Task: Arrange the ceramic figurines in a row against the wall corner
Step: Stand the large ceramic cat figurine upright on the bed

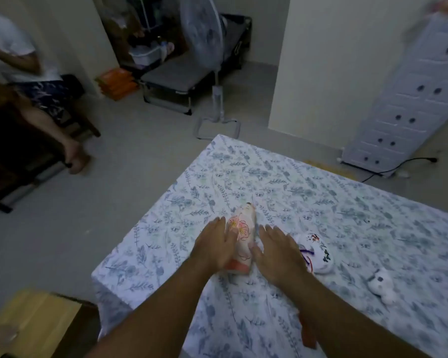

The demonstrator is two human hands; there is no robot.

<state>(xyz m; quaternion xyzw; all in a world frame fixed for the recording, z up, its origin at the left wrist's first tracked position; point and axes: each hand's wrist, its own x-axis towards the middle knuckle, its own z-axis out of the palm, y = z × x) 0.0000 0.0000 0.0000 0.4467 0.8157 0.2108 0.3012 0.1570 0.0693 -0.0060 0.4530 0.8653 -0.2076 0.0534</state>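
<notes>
A pale pink ceramic figurine [242, 236] with painted pink flowers stands on the floral tablecloth [295, 197] near the table's left side. My left hand [215, 244] presses flat against its left side and my right hand [277, 250] against its right side, fingers extended, so both hands clasp it. A white figurine [318, 251] with dark markings and a purple cord sits just right of my right hand. A small white figurine [382, 284] lies further right. An orange-red object [308, 332] shows partly under my right forearm.
The table's left edge and far corner [219, 136] drop to a grey floor. A standing fan [204, 47], a folding cot [181, 78] and a white drawer unit [409, 99] stand beyond. A person sits at far left [36, 81]. A cardboard box [29, 321] is at lower left.
</notes>
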